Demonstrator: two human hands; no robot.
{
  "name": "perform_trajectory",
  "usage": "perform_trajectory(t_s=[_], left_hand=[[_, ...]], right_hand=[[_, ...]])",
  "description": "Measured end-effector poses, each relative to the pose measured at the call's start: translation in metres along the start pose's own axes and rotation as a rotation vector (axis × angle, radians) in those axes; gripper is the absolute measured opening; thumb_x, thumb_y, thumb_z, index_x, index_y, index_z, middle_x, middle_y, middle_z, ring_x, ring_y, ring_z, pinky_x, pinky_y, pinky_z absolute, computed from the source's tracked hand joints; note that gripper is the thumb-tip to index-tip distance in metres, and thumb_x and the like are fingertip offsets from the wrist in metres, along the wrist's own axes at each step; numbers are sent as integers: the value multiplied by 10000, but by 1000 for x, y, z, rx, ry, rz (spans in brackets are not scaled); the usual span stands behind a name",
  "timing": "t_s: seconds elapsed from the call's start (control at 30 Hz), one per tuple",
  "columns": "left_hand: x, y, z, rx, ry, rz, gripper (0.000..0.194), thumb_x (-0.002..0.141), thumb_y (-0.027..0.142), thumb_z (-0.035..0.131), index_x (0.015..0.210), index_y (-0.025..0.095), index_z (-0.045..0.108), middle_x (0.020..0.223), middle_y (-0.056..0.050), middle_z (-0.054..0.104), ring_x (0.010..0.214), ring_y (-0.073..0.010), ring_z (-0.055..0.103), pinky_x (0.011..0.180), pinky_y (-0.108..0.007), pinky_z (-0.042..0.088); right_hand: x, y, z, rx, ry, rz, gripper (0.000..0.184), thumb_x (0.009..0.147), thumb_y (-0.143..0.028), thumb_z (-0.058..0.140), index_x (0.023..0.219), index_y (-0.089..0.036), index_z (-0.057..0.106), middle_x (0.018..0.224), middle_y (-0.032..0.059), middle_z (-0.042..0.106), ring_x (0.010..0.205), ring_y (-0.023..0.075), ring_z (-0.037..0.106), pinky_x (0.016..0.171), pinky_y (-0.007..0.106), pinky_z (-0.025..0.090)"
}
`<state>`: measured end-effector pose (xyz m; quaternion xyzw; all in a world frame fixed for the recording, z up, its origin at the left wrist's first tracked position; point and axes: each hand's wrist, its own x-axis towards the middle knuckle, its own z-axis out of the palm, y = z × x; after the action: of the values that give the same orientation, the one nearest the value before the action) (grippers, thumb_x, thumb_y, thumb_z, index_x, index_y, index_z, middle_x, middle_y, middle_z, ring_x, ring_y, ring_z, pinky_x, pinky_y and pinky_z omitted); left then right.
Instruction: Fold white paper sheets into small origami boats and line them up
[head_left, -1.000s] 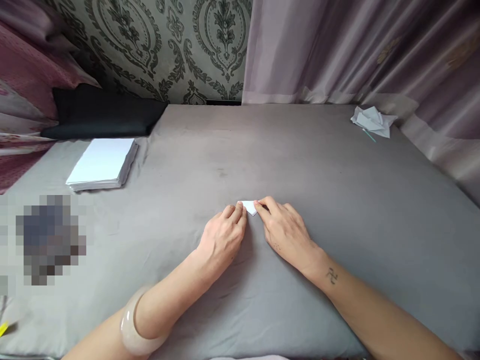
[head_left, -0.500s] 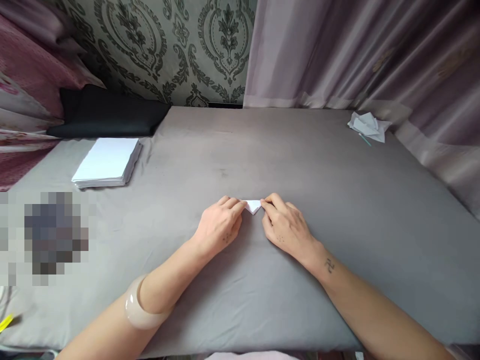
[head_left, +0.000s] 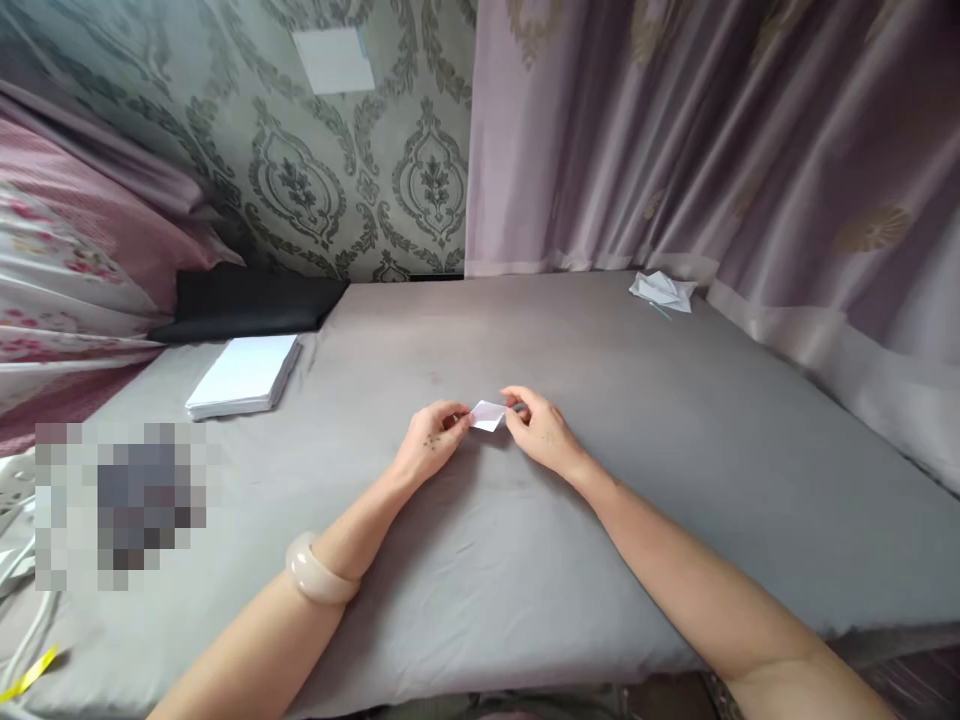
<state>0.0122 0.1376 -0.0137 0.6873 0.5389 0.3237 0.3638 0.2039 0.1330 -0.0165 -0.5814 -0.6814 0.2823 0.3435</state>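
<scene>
A small folded piece of white paper (head_left: 488,416), roughly diamond-shaped, is held between my two hands, just over the grey cloth surface (head_left: 480,560). My left hand (head_left: 435,438) pinches its left corner between thumb and fingers. At the opposite corner, my right hand (head_left: 541,430) has its thumb and fingers closed on the paper. A pale bangle (head_left: 319,572) circles my left forearm.
A stack of white paper (head_left: 244,375) lies at the left, before a folded black cloth (head_left: 259,303). Folded white papers (head_left: 664,291) lie by the curtain (head_left: 600,150) at the back right. A yellow strip (head_left: 31,674) is at the front left; a blurred patch hides something nearby.
The paper has gone from a small downward-pointing triangle lying on the cloth to a diamond raised between my hands. My view has tilted up, showing more of the wall.
</scene>
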Motion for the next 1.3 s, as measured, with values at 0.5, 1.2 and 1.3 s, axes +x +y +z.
perform_trajectory(t_s=[0.5,1.2,1.3], left_hand=[[-21,18,10,-180,127,169,324,882,307,549,1187,230,471,757,27,614,628,-94,504,632,-226,401],[-12,9,3,-373,137,127,174,816,303,656,936,209,571,768,10,606,691,-111,552,641,-233,428],[-14,10,3,-174,207,209,87,829,269,628,880,210,590,830,-2,612,736,-117,556,677,-240,433]], right_hand=[[-9,-31,-5,729,-43,334,270,774,-196,585,1006,-195,448,676,-34,640,621,126,642,554,231,473],[-10,-23,-2,649,-62,149,302,786,-255,578,1065,-211,469,697,-62,626,554,104,587,585,245,463],[-11,-22,0,602,-52,127,285,796,-264,568,1061,-220,472,713,-54,633,559,108,596,604,252,474]])
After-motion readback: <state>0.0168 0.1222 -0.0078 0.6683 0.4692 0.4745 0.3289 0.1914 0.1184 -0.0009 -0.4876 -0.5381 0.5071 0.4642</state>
